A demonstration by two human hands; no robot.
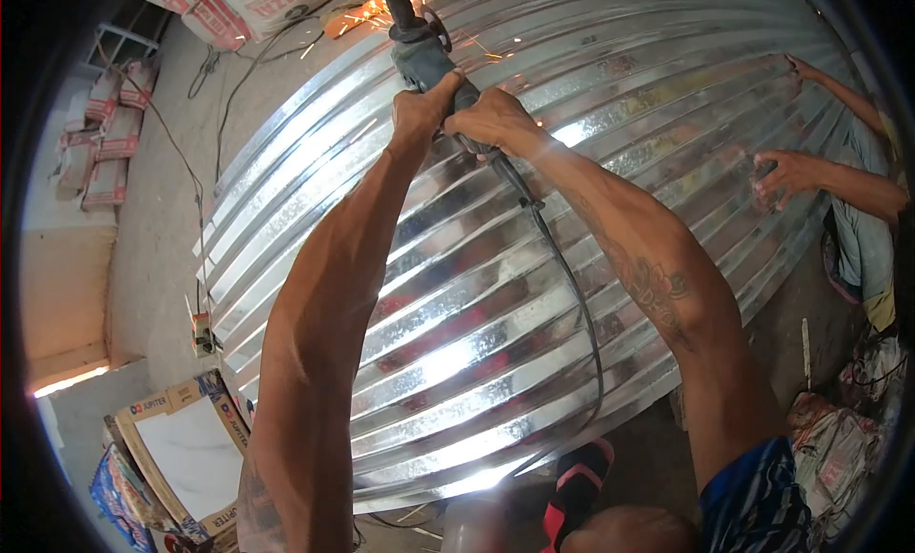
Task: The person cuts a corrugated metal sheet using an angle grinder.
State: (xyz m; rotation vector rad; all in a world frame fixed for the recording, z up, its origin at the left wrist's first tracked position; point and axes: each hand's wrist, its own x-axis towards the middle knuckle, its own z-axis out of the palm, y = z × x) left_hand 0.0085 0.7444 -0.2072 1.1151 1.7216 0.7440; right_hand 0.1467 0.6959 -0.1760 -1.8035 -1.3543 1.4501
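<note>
Both of my hands grip a dark angle grinder [419,61] above a shiny corrugated metal sheet [457,296]. My left hand [425,109] is wrapped round the body near its middle. Just behind it, my right hand [496,120] closes round the rear end, where the black power cord [575,286] leaves and trails back over the sheet. Orange sparks [374,13] fly near the grinder's head at the sheet's far edge. The disc itself is hard to make out at the top of the view.
At right, another person's hand [789,175] hovers over the sheet, and their other hand [799,69] touches it farther up. Cement-like bags [214,19] lie top left, more bags [119,132] below. A cardboard box [181,439] and socket box [201,334] sit lower left.
</note>
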